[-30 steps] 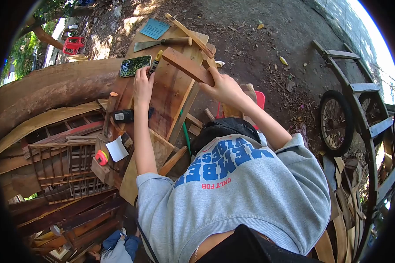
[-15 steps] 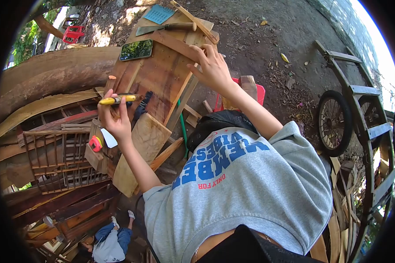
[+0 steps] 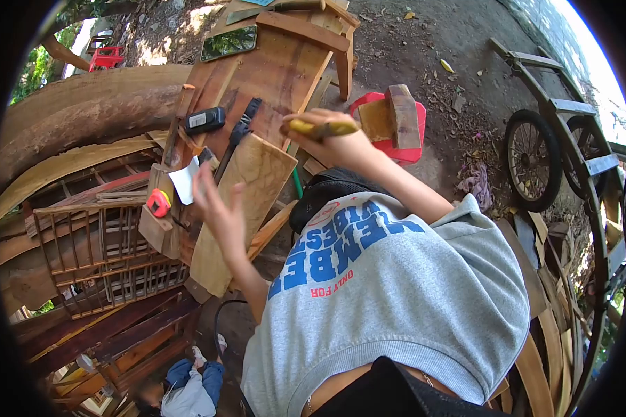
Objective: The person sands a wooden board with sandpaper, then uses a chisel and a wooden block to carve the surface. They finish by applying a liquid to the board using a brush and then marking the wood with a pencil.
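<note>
My right hand point(image 3: 344, 142) is closed around a yellow-and-dark handled tool point(image 3: 320, 128), above the right edge of the wooden workbench point(image 3: 278, 76). My left hand point(image 3: 219, 212), partly blurred, has its thumb and fingers apart over the left side of a pale board point(image 3: 247, 187). Just beyond its fingertips lies a small dark-and-tan item point(image 3: 209, 158), too small to make out. A white paper point(image 3: 184, 182) and a red tape measure point(image 3: 158, 203) are left of that hand. A black clamp point(image 3: 242, 128) and a black box-shaped object point(image 3: 205, 120) lie farther up the bench.
Toward the bench's far end are a phone point(image 3: 229, 43), a curved wooden piece point(image 3: 302, 33) and a wood-handled blade point(image 3: 275, 9). A red stool point(image 3: 410, 149) bearing wood blocks stands at right, near a wheel point(image 3: 532, 160) and metal frame point(image 3: 574, 104). Another person point(image 3: 191, 393) is at lower left.
The yellow tool has passed from my left hand to my right. My right hand has come down off the curved wood, and my left hand has lowered and opened.
</note>
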A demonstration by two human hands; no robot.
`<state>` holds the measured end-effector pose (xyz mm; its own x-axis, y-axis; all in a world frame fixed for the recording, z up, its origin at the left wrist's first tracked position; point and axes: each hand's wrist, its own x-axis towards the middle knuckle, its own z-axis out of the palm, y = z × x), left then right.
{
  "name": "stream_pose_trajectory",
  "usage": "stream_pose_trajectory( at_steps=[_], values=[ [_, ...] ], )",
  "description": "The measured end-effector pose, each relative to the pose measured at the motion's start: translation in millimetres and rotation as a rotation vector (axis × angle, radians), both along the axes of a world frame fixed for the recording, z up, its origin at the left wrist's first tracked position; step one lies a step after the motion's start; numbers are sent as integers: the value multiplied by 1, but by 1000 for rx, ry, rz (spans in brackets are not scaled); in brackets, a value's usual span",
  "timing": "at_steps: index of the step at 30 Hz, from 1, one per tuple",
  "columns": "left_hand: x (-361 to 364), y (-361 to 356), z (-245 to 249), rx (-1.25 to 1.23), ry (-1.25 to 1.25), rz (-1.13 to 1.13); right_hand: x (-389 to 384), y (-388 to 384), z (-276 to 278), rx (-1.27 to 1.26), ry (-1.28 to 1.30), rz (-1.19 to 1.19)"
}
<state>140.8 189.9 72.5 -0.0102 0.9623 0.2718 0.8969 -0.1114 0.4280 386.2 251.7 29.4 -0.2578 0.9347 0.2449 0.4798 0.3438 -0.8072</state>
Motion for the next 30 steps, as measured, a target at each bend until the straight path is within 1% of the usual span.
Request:
stream_pose_trajectory(
  at_steps=[1,2,3,4,5,6,8,9,10,11,12,13,16,17,19,20,21,22,24,25,26,28,29,30],
  values=[
    [-46,-24,-22,19,15,182,9,-4,4,-75,51,-62],
    [-91,-57,-39,-55,101,393,13,-6,10,-148,101,-123],
    [-137,-96,-60,-220,290,650,16,-10,9,-196,141,-189],
    [-164,-129,-70,-449,411,871,19,-14,8,-245,183,-259],
    [-183,-161,-78,-510,360,902,24,-17,7,-201,108,-293],
    [-196,-183,-86,-514,364,895,25,-21,2,-286,136,-326],
    [-202,-214,-100,-532,374,757,28,-27,-6,-144,173,-356],
    [-205,-220,-111,-436,92,753,25,-32,-5,-148,167,-353],
    [-208,-225,-122,-442,91,757,23,-36,-2,-222,171,-373],
    [-208,-225,-129,-310,97,728,20,-40,2,-295,175,-394],
    [-208,-224,-134,-178,105,695,17,-44,3,-297,175,-395],
    [-207,-223,-138,-105,122,674,15,-47,4,-319,185,-410],
    [-175,-208,-122,-48,47,689,17,-52,0,-321,182,-438],
    [-167,-203,-118,-43,26,702,16,-54,-1,-357,217,-444],
    [-160,-193,-120,-49,41,710,15,-56,-4,-393,252,-450],
    [-155,-186,-120,-54,57,715,15,-56,-7,-334,250,-463],
    [-144,-177,-116,-52,0,730,15,-56,-7,-273,248,-477],
    [-126,-170,-111,-51,0,723,25,-56,-2,-272,249,-483],
    [-115,-158,-110,-44,53,715,22,-53,11,-278,200,-466],
    [-114,-156,-114,-78,60,695,22,-47,8,-212,172,-472],
    [-108,-153,-114,-79,59,691,20,-43,10,-212,171,-477],
    [-94,-148,-106,-107,56,600,13,-32,17,-124,132,-527],
    [-84,-147,-100,-158,107,584,21,-22,12,35,42,-517],
    [-92,-146,-103,-157,107,579,18,-9,7,35,42,-522]
  ],
)
